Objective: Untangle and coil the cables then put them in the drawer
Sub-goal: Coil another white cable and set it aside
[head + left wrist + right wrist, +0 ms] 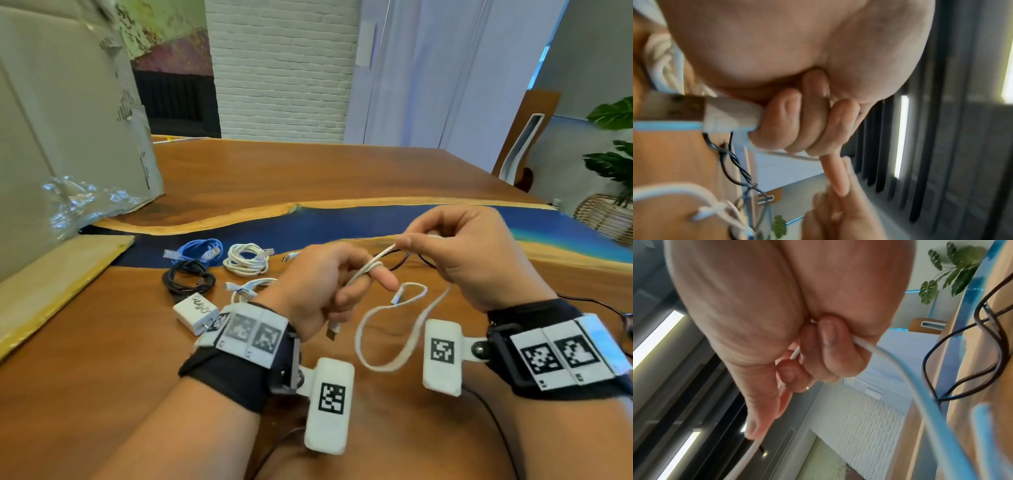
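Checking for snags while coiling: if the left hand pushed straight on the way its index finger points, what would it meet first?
Most likely the right hand: the left hand points its white-cable-wrapped index finger toward it, with only the white cable strung between them. Depth is unclear, so it might pass just under.

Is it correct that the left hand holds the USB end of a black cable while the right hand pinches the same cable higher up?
Not quite: the cable is white, not black. The head view shows it; the left hand holds its USB end and the right hand pinches it higher up.
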`<state>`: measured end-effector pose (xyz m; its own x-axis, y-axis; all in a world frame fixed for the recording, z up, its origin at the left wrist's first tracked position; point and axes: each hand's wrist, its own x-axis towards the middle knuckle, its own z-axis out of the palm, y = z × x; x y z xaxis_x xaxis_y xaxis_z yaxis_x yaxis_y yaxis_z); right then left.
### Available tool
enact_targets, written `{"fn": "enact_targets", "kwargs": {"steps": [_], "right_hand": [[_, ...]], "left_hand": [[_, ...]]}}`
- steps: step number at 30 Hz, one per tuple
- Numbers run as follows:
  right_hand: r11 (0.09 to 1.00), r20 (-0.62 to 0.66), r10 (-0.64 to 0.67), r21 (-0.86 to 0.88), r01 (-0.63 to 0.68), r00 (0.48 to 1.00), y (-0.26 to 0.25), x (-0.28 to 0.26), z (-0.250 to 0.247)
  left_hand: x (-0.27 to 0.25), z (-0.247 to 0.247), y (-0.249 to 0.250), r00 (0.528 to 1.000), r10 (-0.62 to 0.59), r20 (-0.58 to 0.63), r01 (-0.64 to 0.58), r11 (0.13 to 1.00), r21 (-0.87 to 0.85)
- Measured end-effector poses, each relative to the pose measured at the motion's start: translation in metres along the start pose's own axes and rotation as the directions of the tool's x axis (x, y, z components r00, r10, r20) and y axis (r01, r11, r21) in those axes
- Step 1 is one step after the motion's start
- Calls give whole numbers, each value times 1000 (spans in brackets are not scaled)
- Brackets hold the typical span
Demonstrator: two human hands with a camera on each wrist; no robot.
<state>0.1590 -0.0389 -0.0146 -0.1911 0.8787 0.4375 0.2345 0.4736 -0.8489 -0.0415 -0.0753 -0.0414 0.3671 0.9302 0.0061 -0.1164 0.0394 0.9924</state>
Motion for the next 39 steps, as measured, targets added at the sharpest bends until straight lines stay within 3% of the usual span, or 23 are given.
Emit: {"fn": "enact_targets", "kwargs": {"steps": [3, 8, 14, 19, 22, 25, 28, 31, 33, 36, 37, 39], "right_hand": [[1000, -63, 17, -2, -17, 998, 2, 1, -3], [979, 147, 137, -173, -111, 980, 3, -3, 16], [925, 431, 290, -356, -134, 854, -6, -11, 34], [933, 547, 331, -312, -180, 769, -11, -16, 41], [963, 514, 269, -147, -225, 815, -11, -16, 35], [962, 458, 160, 127, -243, 875, -16, -15, 28], [910, 320, 84, 360, -204, 944, -20, -12, 21], [888, 122, 141, 423, -180, 982, -14, -5, 9], [873, 8, 207, 451, -189, 978, -6, 0, -1], [853, -76, 274, 480, -206, 959, 4, 5, -17], [872, -78, 282, 436, -222, 956, 6, 5, -20], [952, -59, 260, 183, -246, 964, 6, 3, -17]], "left_hand": [[-2, -4, 8, 996, 72, 56, -52, 952, -301], [2, -5, 9, 972, 161, -171, -231, 783, -578], [9, -6, 5, 900, 184, -396, -410, 667, -622], [13, -7, 1, 861, 204, -465, -430, 782, -452], [14, -9, 1, 845, 232, -483, -431, 828, -357], [15, -11, -2, 830, 290, -477, -387, 915, -117], [12, -3, -6, 894, 270, -358, -223, 960, 168], [7, 7, -5, 952, 184, -243, -124, 962, 243], [4, 9, -1, 978, 120, -168, -89, 979, 184], [-1, 5, 2, 997, 40, -66, -46, 995, -87], [-3, 3, 5, 998, 40, -53, -50, 978, -202], [-3, 0, 9, 995, 88, -54, -102, 902, -419]]}}
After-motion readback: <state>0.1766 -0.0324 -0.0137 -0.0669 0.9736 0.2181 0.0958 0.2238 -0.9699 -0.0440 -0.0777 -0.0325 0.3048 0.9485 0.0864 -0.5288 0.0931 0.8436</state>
